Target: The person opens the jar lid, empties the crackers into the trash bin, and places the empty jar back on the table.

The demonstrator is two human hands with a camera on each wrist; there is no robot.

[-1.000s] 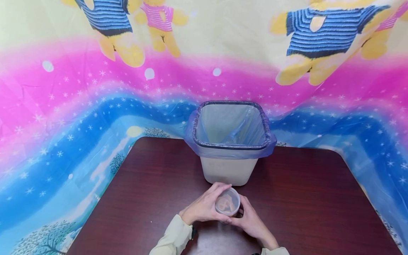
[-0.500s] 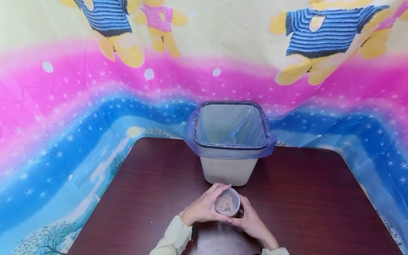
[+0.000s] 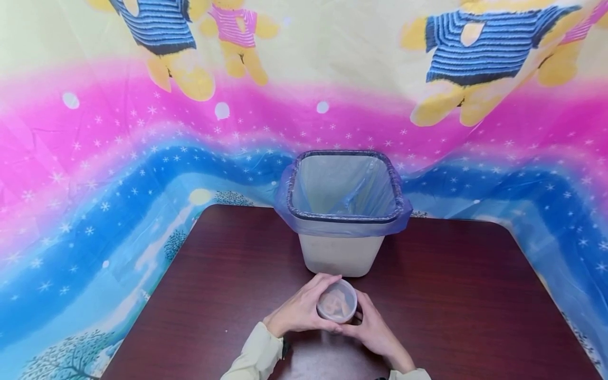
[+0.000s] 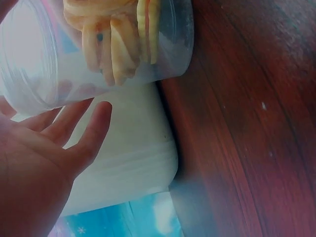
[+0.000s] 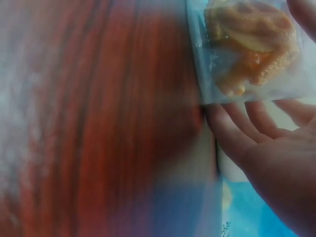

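A round clear plastic jar [image 3: 336, 301] stands upright near the middle front of the table. My left hand [image 3: 301, 309] grips it around the lid [image 4: 29, 57], with thumb in front and fingers behind. From the other side my right hand [image 3: 375, 324] holds the jar's body, and the two thumbs meet at the front. Several golden-brown cookies or fried snacks [image 4: 116, 47] lie inside, piled loosely. In the right wrist view the right fingers [image 5: 232, 133] lie along the jar's wall, close to its base. The far fingers are partly hidden in the head view.
Directly behind the jar stands a cream trash bin [image 3: 341, 252] with a dark rim and a blue bag [image 3: 283, 203] folded over its edge. The dark red-brown table [image 3: 228, 295] has rounded back corners. A printed cloth [image 3: 266, 121] hangs around it.
My left hand and the top of the jar have shifted very slightly leftward. The right hand and the bin stay where they were.
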